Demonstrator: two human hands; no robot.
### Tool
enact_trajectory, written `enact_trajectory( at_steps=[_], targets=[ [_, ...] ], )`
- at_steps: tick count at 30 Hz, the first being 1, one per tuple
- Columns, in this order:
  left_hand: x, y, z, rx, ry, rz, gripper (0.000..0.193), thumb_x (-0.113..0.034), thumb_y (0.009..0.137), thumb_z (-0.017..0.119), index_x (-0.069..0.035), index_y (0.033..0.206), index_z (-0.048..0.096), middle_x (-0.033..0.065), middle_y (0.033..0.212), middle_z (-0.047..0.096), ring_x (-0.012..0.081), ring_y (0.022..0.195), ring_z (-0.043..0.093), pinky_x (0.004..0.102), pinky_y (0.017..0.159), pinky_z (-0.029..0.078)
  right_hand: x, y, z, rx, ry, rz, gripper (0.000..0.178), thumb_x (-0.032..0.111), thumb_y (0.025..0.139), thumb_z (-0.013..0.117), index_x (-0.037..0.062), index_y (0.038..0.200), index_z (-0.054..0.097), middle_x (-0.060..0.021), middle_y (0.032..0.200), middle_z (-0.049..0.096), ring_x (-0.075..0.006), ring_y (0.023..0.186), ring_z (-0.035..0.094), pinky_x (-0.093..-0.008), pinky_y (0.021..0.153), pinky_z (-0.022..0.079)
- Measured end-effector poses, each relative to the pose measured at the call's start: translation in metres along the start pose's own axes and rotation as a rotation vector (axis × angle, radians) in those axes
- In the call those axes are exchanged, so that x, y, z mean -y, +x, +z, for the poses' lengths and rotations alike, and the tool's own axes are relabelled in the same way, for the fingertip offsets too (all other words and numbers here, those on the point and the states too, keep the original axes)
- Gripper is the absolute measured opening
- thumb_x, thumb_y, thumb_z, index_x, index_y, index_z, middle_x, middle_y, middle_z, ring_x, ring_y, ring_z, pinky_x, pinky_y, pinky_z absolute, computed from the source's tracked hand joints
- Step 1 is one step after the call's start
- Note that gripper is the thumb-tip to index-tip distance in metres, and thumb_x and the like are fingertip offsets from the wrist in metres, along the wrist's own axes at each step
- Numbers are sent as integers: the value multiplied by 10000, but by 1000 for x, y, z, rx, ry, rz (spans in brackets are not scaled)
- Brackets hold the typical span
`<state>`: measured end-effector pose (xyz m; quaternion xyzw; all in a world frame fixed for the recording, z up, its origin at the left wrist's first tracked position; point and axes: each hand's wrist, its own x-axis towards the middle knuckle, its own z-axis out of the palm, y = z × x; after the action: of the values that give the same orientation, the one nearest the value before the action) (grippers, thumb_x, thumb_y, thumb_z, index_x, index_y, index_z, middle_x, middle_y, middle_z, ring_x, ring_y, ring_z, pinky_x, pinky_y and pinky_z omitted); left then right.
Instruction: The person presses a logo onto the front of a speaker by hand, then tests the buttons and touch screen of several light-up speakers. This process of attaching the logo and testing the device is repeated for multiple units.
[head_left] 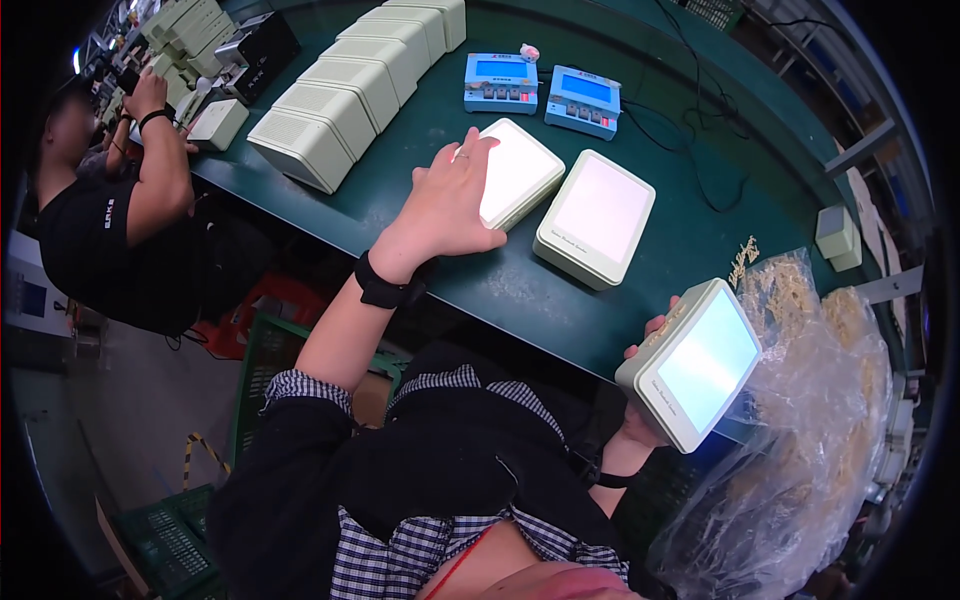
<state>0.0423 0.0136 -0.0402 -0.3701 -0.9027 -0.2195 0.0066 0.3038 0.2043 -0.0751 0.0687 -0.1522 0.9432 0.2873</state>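
My left hand (443, 205) reaches over the bench with its fingers spread, across the left part of a cream box-shaped device (525, 170) with a lit white screen. Its thumb points along the device's near edge; whether it touches the case I cannot tell. A second such device (600, 215) lies screen up just to the right. Off the bench's front edge, my right hand (640, 425) grips a third screen device (700, 365) from behind and below. That one is tilted, its screen glowing pale blue, with fingertips showing at its upper left side.
A row of several cream cases (330, 120) stands at the back left. Two small blue units with displays (500, 85) and black cables (690, 130) lie behind the devices. Clear plastic bags (800, 400) bulge at the right. A co-worker (120, 220) sits at the left.
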Motion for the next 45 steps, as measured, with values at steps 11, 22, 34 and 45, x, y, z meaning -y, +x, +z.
enact_trajectory(
  at_steps=[11, 22, 34, 45],
  targets=[
    [-7, -2, -5, 34, 108, 1, 986, -297, 618, 751, -61, 1457, 291, 325, 1514, 286, 472, 1361, 347, 616, 959, 393, 0, 2, -2, 3, 7, -12, 853, 578, 910, 551, 146, 1558, 201, -233, 1566, 190, -432, 1322, 389, -669, 937, 439],
    [-12, 3, -8, 160, 253, -25, 962, -392, 674, 746, -114, 1480, 303, 331, 1537, 227, 530, 1387, 279, 662, 965, 376, -2, 3, -1, -6, 52, 7, 850, 544, 916, 572, 146, 1563, 192, -246, 1580, 150, -457, 1334, 354, -675, 955, 408],
    [-33, 15, 3, 176, 444, -149, 865, -499, 786, 670, -155, 1491, 304, 325, 1523, 240, 572, 1337, 312, 703, 933, 376, 2, -4, 1, -22, -15, 14, 888, 673, 900, 505, 158, 1558, 205, -209, 1567, 236, -418, 1334, 421, -684, 965, 430],
    [-34, 18, 8, 128, 502, -84, 787, -447, 799, 656, -161, 1463, 344, 342, 1494, 267, 514, 1228, 412, 669, 901, 414, 106, 25, 22, -120, -375, -177, 623, 463, 972, 466, 103, 1474, 391, -156, 1442, 480, -360, 1280, 503, -568, 1046, 418]
  ],
)
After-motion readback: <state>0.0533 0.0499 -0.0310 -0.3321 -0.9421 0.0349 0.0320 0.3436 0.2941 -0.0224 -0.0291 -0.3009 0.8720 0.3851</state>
